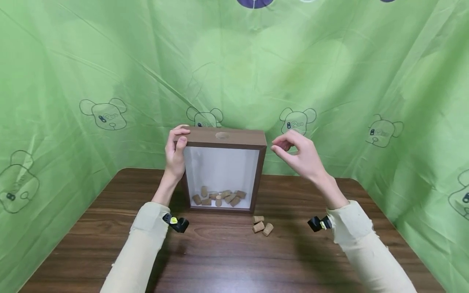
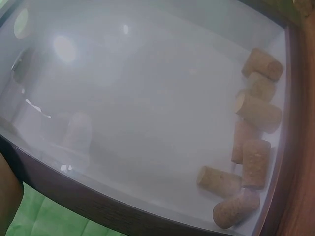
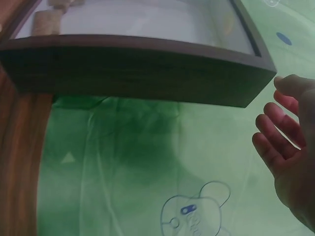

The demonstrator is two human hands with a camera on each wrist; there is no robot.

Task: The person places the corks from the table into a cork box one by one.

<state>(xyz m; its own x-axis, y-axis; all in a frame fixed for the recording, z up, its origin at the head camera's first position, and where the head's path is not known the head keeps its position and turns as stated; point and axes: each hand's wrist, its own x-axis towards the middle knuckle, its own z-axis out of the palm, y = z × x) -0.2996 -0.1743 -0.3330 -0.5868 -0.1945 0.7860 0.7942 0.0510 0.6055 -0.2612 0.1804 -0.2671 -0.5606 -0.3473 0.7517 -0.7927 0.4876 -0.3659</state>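
Observation:
A brown shadow box frame (image 1: 261,175) with a clear front stands upright on the table. Several corks (image 1: 218,202) lie along its bottom inside, and the left wrist view shows these corks (image 2: 256,162) through the front. In its top edge is a round hole (image 1: 222,135). My left hand (image 1: 176,152) grips the frame's upper left corner, thumb on the front and fingers over the top. Just right of the upper right corner, my right hand (image 1: 298,154) hangs in the air, fingers bent and thumb apart, holding nothing. Three loose corks (image 1: 258,227) lie on the table before the frame.
The dark wood-grain table (image 1: 220,260) reaches back to a green curtain (image 1: 234,73) with printed bear heads, which surrounds it at the back and sides. A small black camera is strapped at each wrist.

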